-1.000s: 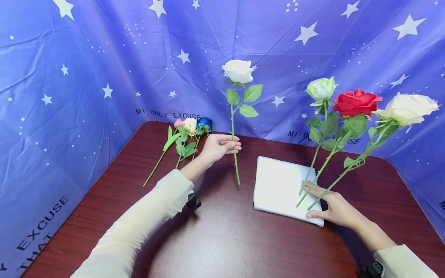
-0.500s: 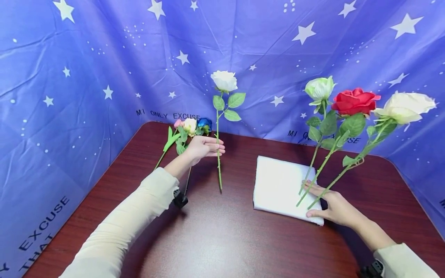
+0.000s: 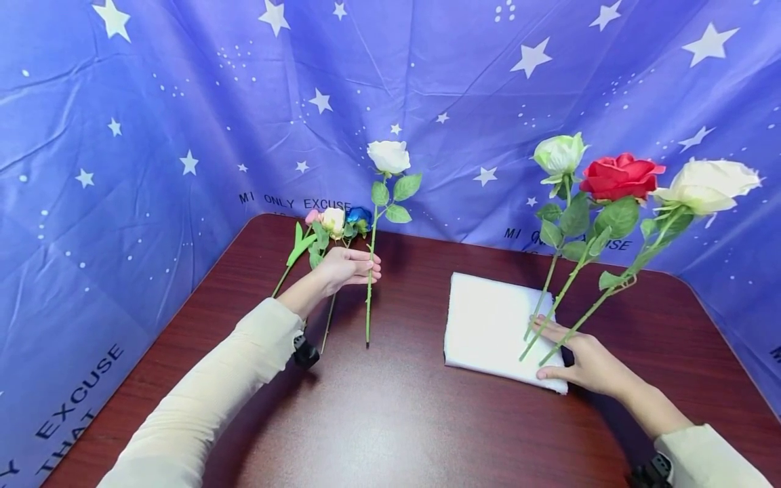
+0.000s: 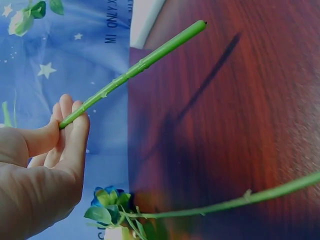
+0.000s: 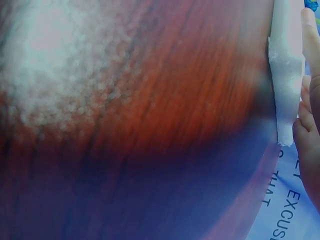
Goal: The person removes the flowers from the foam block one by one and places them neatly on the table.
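In the head view my left hand (image 3: 344,270) pinches the stem of a white rose (image 3: 388,157) between thumb and fingers. The rose stands nearly upright above the table, bloom up. The left wrist view shows the bare lower stem (image 4: 145,64) sticking out past the fingers. My right hand (image 3: 588,366) rests on the right end of a white foam block (image 3: 488,325), fingers on top and thumb by the near edge. Stuck in the block by that hand stand a greenish-white flower (image 3: 560,154), a red rose (image 3: 622,177) and a cream rose (image 3: 710,186), leaning right.
Behind my left hand several flowers lie on the dark wooden table (image 3: 390,420): a pink one (image 3: 313,217) with a green stem, a cream one (image 3: 333,221) and a blue one (image 3: 360,219). A starry blue cloth (image 3: 274,122) hangs around the table's back and sides.
My left hand has carried the white rose to the left and a little lower, towards the lying flowers. My right hand and the foam block have stayed in place.
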Tool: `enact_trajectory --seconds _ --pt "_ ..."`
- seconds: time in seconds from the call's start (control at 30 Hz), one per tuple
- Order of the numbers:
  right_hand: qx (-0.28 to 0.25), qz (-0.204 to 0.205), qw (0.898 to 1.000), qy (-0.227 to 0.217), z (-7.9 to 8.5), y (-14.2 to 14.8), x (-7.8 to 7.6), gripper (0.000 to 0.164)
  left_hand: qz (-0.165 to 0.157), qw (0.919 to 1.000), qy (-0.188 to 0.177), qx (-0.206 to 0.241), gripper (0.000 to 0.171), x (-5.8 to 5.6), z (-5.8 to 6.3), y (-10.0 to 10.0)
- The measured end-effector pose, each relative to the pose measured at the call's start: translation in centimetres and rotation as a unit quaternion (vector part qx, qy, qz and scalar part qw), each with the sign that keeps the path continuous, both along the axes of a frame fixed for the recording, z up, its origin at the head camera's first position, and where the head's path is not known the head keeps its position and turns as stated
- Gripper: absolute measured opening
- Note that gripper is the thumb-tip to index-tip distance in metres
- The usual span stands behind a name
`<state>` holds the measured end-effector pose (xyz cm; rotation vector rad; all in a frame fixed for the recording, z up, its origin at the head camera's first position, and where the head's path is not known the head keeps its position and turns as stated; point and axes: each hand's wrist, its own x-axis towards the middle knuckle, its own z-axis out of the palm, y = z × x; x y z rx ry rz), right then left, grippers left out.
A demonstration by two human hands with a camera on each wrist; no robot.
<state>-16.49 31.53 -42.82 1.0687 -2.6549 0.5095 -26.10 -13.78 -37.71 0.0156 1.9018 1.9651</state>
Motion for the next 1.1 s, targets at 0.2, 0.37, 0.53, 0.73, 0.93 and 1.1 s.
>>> enact_trajectory --seconds 0.2,0.37,0.53,0.73,0.93,1.1 --pt "-0.003 -0.005 1.0 -0.002 0.0 0.0 0.0 0.08 -0.03 0.9992 -0.025 -0.005 0.038 0.0 -0.6 -0.9" --pt "-0.004 -0.005 1.0 -0.001 -0.1 0.1 0.0 0.08 -0.06 0.9964 -0.059 -0.01 0.039 0.0 -1.1 -1.5" --pt "-0.004 -0.003 1.0 -0.001 -0.2 0.1 0.0 0.08 -0.082 0.9914 -0.1 -0.023 0.04 -0.1 -1.5 -1.9" --pt "-0.002 -0.014 1.0 -0.012 -0.2 0.2 0.1 0.078 -0.083 0.9863 -0.141 -0.024 0.039 -0.2 -1.8 -2.2" --pt "0.0 -0.019 1.0 -0.017 -0.2 0.1 0.1 0.079 -0.087 0.9838 -0.153 -0.034 0.04 -0.1 -1.9 -2.6" --pt "-0.001 -0.013 1.0 -0.007 -0.2 0.0 0.1 0.079 -0.095 0.9802 -0.167 -0.049 0.04 -0.1 -1.8 -2.8"
